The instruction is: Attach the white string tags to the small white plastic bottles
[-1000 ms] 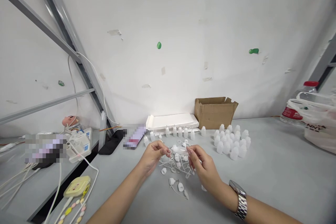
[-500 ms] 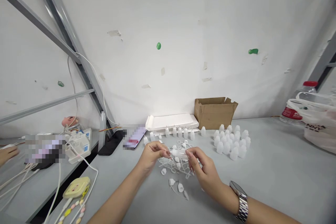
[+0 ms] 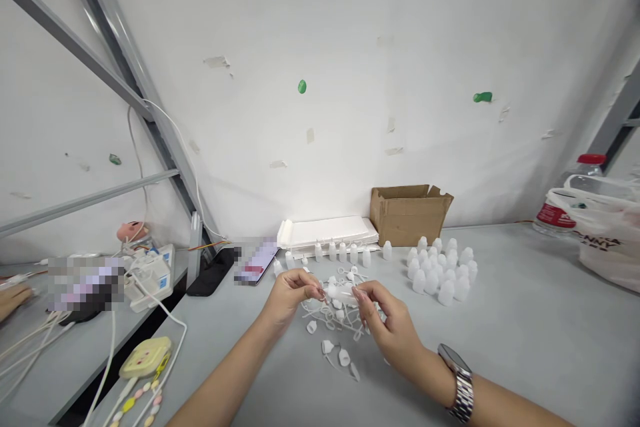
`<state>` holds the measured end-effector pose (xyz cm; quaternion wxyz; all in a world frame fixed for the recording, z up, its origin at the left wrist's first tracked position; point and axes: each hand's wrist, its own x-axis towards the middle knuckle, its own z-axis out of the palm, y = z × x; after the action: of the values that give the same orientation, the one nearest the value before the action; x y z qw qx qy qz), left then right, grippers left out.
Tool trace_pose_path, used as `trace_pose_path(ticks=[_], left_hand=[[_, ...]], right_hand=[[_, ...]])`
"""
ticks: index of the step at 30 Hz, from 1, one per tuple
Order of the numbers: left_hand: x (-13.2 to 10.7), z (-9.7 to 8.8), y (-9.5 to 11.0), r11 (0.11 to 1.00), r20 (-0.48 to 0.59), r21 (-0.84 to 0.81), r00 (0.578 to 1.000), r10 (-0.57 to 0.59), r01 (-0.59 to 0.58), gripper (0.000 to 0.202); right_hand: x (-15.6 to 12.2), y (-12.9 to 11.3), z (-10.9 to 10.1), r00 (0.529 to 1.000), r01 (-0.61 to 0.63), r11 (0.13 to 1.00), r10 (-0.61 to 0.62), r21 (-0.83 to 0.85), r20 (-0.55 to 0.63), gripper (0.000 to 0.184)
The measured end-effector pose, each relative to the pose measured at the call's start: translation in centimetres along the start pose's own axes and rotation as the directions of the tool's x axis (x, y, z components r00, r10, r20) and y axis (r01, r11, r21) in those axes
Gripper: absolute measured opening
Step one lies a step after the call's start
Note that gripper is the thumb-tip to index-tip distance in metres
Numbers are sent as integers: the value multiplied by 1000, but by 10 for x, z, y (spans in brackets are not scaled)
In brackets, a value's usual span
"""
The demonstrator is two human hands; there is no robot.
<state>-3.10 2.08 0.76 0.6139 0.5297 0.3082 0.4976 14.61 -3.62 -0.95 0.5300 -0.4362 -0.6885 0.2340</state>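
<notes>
- L hand (image 3: 289, 295): thumb + forefinger pinched on left end of small white bottle (image 3: 341, 291); other fingers curled in.
- R hand (image 3: 389, 328): fingertips pinched on bottle's right end; metal watch (image 3: 463, 392) on wrist.
- Small white bottle: lies sideways between both hands, held just above table (image 3: 525, 347), approx. centre-front.
- Loose caps w/ tether loops (image 3: 338, 321): tangled heap on table directly under hands; a few strays nearer the person.
- Bottle cluster (image 3: 443, 271): many upright, packed tight, right of the hands.
- Bottle row (image 3: 340, 252): single line, upright, behind the heap, in front of white tray stack (image 3: 327, 231).
- Cardboard box (image 3: 407, 215): open, against wall, just beside tray stack.
- Phone (image 3: 255, 261): flat, left of row; screen blurred.
- Water bottle (image 3: 570, 199) + plastic bag (image 3: 607, 237): far right, touching.
- Yellow power strip (image 3: 147, 356): front left, cables attached.
- Other person's hand (image 3: 13, 297): far left edge, on next bench.
</notes>
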Motion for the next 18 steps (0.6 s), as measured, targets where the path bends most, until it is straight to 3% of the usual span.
trace_pose_path(ticks=[6,13,18], left_hand=[[1,-3,-1,999,11,40,1000,18,-19,22],[2,-11,7,906,28,409,994,107,-109,9],[0,-8,7,857,12,509,996,93,-86,9]], right_hand=[[0,-1,-2,999,41,996,-41,-81,5,25],[8,-3,-9,991,111,969,-90,-220,103,25],[10,3,-9,992,69,981,-47,-184,117,25]])
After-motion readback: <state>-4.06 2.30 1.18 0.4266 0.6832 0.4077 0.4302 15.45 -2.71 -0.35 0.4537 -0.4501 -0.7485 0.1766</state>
